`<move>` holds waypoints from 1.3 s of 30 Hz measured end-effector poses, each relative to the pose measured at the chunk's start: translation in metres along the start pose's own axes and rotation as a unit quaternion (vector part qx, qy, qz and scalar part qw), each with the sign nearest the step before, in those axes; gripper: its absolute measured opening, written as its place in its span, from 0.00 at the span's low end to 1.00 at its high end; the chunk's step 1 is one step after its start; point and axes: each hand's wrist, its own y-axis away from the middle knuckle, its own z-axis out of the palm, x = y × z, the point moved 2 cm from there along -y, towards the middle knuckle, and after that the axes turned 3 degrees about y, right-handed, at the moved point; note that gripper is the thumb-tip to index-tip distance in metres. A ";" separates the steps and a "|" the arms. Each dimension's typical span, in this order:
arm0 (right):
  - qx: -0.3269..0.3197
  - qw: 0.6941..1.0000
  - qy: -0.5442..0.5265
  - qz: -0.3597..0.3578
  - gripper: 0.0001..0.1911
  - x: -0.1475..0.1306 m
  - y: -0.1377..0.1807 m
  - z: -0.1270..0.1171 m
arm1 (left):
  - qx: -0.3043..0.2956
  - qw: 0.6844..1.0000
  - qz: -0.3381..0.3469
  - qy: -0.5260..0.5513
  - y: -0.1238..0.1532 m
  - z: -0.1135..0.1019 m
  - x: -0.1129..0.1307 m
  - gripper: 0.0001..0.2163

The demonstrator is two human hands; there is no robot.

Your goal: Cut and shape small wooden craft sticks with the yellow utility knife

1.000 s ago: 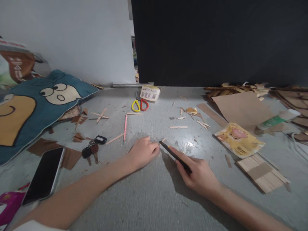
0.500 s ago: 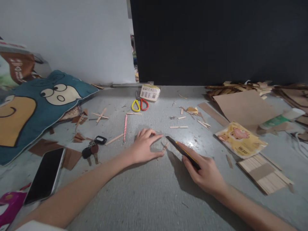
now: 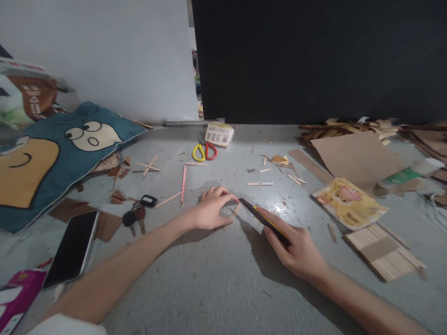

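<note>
My right hand (image 3: pixel 300 251) is closed around a black and yellow utility knife (image 3: pixel 263 219), whose tip points up and left toward a small wooden stick piece (image 3: pixel 235 211) on the grey table (image 3: pixel 216 288). My left hand (image 3: pixel 211 209) arches over that stick, fingertips and thumb pinching down at its end. The knife tip lies just right of the stick, close to my left fingertips.
Loose wooden sticks (image 3: pixel 259 184) and a pink pencil (image 3: pixel 182 184) lie behind my hands. Scissors (image 3: pixel 204 151) and a small packet (image 3: pixel 219 133) sit farther back. Keys (image 3: pixel 138 211), a phone (image 3: pixel 71 249) and a blue cushion (image 3: pixel 42 158) are left; a stick panel (image 3: pixel 382 251), yellow packet (image 3: pixel 349 202), cardboard and a glue bottle (image 3: pixel 405 174) right.
My left hand opened off the stick, then curled its fingers back down onto it. My right hand drew the knife slightly right and toward me. The view shifted a little.
</note>
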 end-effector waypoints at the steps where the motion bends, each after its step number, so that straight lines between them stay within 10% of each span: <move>1: 0.002 1.000 -0.002 -0.002 0.23 0.000 0.000 0.000 | -0.006 1.000 -0.009 -0.002 -0.001 -0.001 0.002 0.23; 10: 0.003 1.000 0.022 -0.011 0.24 -0.001 -0.002 -0.001 | 0.017 0.988 -0.092 -0.125 0.002 0.005 0.014 0.04; 21: -0.004 0.999 0.031 -0.020 0.24 0.000 -0.001 0.001 | 0.001 0.979 -0.135 -0.151 0.010 0.005 0.033 0.10; 39: -0.037 0.987 0.116 -0.108 0.24 0.000 -0.015 0.004 | -0.008 0.995 -0.013 -0.099 -0.005 -0.003 0.017 0.22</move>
